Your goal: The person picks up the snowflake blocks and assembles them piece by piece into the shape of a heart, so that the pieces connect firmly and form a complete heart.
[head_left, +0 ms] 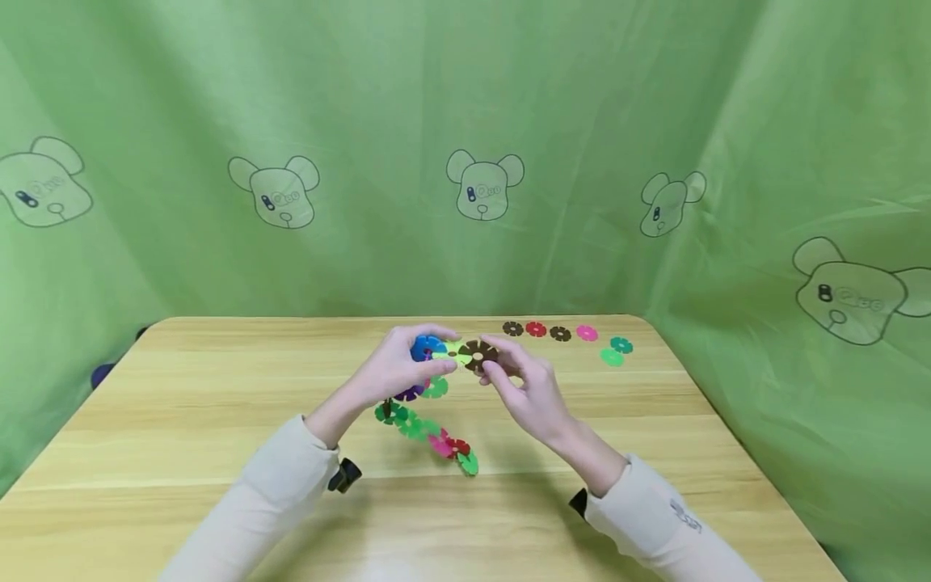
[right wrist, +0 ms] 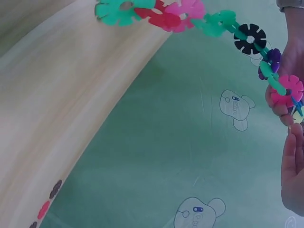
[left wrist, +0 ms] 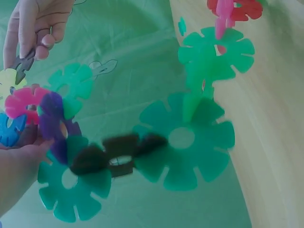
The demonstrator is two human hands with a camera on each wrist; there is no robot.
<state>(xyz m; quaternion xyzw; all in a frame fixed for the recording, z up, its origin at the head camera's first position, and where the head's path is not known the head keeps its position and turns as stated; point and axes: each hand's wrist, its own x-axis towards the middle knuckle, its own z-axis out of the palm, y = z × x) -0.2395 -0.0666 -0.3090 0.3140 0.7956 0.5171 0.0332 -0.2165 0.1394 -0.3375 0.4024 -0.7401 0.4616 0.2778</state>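
Observation:
Over the table, my left hand (head_left: 393, 368) grips one end of a chain of slotted plastic discs, around a blue disc (head_left: 426, 347) and a yellow-green disc (head_left: 449, 360). My right hand (head_left: 529, 394) pinches a dark brown disc (head_left: 478, 345) between thumb and fingers, its edge at the yellow-green one. From the left hand the chain hangs and bends toward me, through a purple disc (head_left: 409, 394), green discs (head_left: 412, 428), a pink disc (head_left: 440, 443), a red disc (head_left: 458, 446) and a green end disc (head_left: 469, 464). A pink disc (right wrist: 289, 84) shows beside the left fingers in the right wrist view.
Loose discs lie at the table's back right: brown (head_left: 512, 334), red (head_left: 536, 334), another brown (head_left: 560, 338), pink (head_left: 587, 332), teal (head_left: 621, 349) and green (head_left: 612, 357). Green curtains (head_left: 378, 97) surround the wooden table (head_left: 218, 388) behind and on both sides.

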